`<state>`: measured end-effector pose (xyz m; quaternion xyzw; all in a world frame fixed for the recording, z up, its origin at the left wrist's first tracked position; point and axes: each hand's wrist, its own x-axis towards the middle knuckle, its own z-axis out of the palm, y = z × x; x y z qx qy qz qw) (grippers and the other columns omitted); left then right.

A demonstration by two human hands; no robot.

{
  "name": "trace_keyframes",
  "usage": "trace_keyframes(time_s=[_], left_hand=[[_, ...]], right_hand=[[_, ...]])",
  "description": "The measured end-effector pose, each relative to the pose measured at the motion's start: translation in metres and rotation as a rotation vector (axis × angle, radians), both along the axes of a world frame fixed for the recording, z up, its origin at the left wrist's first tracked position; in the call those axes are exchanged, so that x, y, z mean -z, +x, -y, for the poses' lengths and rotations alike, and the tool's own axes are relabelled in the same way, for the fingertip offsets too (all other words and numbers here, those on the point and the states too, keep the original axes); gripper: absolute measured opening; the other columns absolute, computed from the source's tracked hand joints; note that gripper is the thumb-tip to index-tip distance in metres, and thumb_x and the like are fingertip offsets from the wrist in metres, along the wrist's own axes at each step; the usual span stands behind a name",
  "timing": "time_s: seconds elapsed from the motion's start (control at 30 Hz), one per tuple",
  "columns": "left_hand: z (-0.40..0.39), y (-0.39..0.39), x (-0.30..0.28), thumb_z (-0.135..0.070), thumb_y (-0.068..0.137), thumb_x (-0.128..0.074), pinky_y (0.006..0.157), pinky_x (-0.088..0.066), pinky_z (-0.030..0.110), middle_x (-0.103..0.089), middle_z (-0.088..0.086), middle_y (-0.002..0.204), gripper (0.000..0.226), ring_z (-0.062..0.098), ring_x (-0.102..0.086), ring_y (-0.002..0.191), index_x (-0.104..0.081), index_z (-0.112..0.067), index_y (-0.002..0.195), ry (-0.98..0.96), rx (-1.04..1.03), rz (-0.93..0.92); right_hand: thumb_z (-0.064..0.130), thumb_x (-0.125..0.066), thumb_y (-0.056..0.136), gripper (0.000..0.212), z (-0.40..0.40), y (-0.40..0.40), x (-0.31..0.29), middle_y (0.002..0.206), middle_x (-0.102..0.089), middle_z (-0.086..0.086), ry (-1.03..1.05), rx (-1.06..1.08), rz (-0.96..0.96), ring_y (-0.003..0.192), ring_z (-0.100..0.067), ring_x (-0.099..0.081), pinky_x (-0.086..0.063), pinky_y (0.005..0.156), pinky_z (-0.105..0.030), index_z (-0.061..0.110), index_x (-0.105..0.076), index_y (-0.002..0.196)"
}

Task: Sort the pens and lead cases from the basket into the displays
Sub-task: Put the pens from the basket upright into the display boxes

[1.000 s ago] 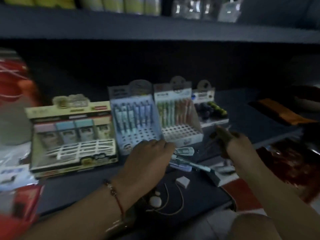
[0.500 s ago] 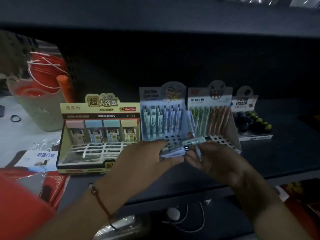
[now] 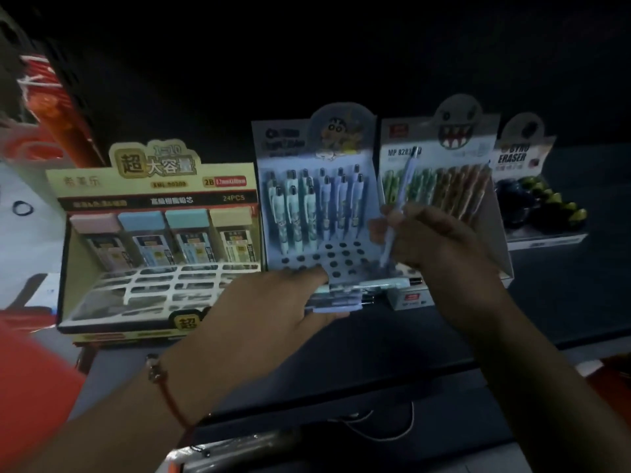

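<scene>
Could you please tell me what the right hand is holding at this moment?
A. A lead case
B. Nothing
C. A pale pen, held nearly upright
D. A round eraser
C: the right hand pinches a pale pen, held nearly upright before the blue pen display.

Both my forearms are bare, with no sleeves in sight. On my left wrist [image 3: 160, 377] I wear a thin red cord bracelet [image 3: 169, 401] with a small metallic bead. My hands carry no rings or gloves that I can see.
</scene>
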<state>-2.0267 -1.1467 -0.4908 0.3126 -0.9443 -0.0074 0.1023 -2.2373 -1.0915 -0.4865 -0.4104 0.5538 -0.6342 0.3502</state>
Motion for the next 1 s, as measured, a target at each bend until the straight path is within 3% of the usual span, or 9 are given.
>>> trace_keyframes(time_s=[0.1, 0.17, 0.3, 0.43, 0.53, 0.63, 0.8, 0.9, 1.0], left_hand=[[0.003, 0.003, 0.005, -0.068, 0.087, -0.021, 0.053, -0.028, 0.019, -0.048, -0.012, 0.075, 0.054, 0.006, -0.045, 0.061, -0.047, -0.034, 0.121, 0.007, -0.023, 0.026], [0.003, 0.006, 0.006, -0.060, 0.093, -0.033, 0.059, -0.032, 0.023, -0.057, -0.010, 0.091, 0.046, 0.008, -0.052, 0.073, -0.045, -0.035, 0.130, 0.001, -0.043, 0.023], [0.005, 0.014, 0.005, -0.055, 0.096, -0.041, 0.071, -0.044, 0.026, -0.061, -0.009, 0.111, 0.045, 0.011, -0.059, 0.089, -0.041, -0.036, 0.137, -0.001, -0.050, -0.006], [0.007, 0.017, 0.004, -0.055, 0.097, -0.044, 0.071, -0.041, 0.026, -0.061, -0.010, 0.111, 0.040, 0.011, -0.060, 0.093, -0.041, -0.040, 0.134, 0.020, -0.038, -0.028], [0.005, 0.017, 0.003, -0.054, 0.097, -0.044, 0.067, -0.037, 0.025, -0.061, -0.010, 0.108, 0.035, 0.010, -0.059, 0.089, -0.044, -0.040, 0.129, 0.020, -0.032, -0.038], [0.003, 0.017, 0.002, -0.053, 0.098, -0.043, 0.068, -0.042, 0.026, -0.061, -0.009, 0.105, 0.034, 0.010, -0.058, 0.086, -0.045, -0.038, 0.128, 0.025, -0.032, -0.045], [0.003, 0.018, 0.002, -0.054, 0.097, -0.044, 0.064, -0.036, 0.026, -0.062, -0.008, 0.102, 0.034, 0.011, -0.059, 0.084, -0.049, -0.035, 0.125, 0.003, -0.040, -0.072], [0.004, 0.020, 0.001, -0.054, 0.097, -0.043, 0.069, -0.042, 0.025, -0.062, -0.010, 0.105, 0.037, 0.010, -0.059, 0.088, -0.046, -0.037, 0.130, 0.001, -0.042, -0.074], [0.004, 0.020, -0.001, -0.056, 0.097, -0.042, 0.071, -0.035, 0.022, -0.060, -0.013, 0.112, 0.044, 0.009, -0.058, 0.095, -0.037, -0.042, 0.138, 0.000, -0.040, -0.072]], right_hand=[[0.025, -0.066, 0.094, 0.007, 0.018, 0.012, 0.002, 0.097, -0.074, 0.012, -0.048, 0.054, -0.120, 0.095, -0.005, -0.069, -0.057, 0.078, -0.024, 0.025, -0.073, 0.093], [0.021, -0.068, 0.093, 0.008, 0.029, 0.018, 0.002, 0.085, -0.073, 0.007, -0.080, 0.087, -0.178, 0.084, -0.009, -0.069, -0.057, 0.072, -0.022, 0.026, -0.072, 0.088], [0.021, -0.069, 0.094, 0.023, 0.046, 0.022, 0.006, 0.071, -0.066, -0.011, -0.083, 0.138, -0.449, 0.073, -0.029, -0.066, -0.055, 0.070, -0.044, 0.013, -0.069, 0.072], [0.029, -0.065, 0.096, 0.033, 0.056, 0.025, 0.013, 0.058, -0.052, 0.001, 0.019, 0.166, -0.745, 0.055, -0.011, -0.053, -0.040, 0.055, -0.023, 0.015, -0.058, 0.067], [0.033, -0.062, 0.097, 0.029, 0.060, 0.029, 0.015, 0.065, -0.054, 0.000, 0.091, 0.179, -0.892, 0.057, -0.008, -0.051, -0.036, 0.053, -0.021, 0.014, -0.058, 0.076], [0.033, -0.061, 0.097, 0.028, 0.064, 0.032, 0.013, 0.069, -0.057, -0.002, 0.131, 0.204, -0.952, 0.063, -0.013, -0.054, -0.038, 0.055, -0.021, 0.009, -0.058, 0.084], [0.029, -0.065, 0.095, 0.021, 0.066, 0.035, 0.010, 0.076, -0.066, -0.003, 0.148, 0.159, -0.949, 0.068, -0.016, -0.060, -0.046, 0.061, -0.026, 0.009, -0.064, 0.089], [0.031, -0.062, 0.097, 0.022, 0.069, 0.035, 0.011, 0.067, -0.054, 0.005, 0.184, 0.175, -0.974, 0.060, -0.007, -0.050, -0.035, 0.053, -0.020, 0.014, -0.058, 0.083], [0.030, -0.060, 0.099, 0.025, 0.071, 0.035, 0.011, 0.064, -0.047, 0.007, 0.207, 0.187, -1.009, 0.058, -0.007, -0.045, -0.029, 0.051, -0.021, 0.014, -0.054, 0.081]])
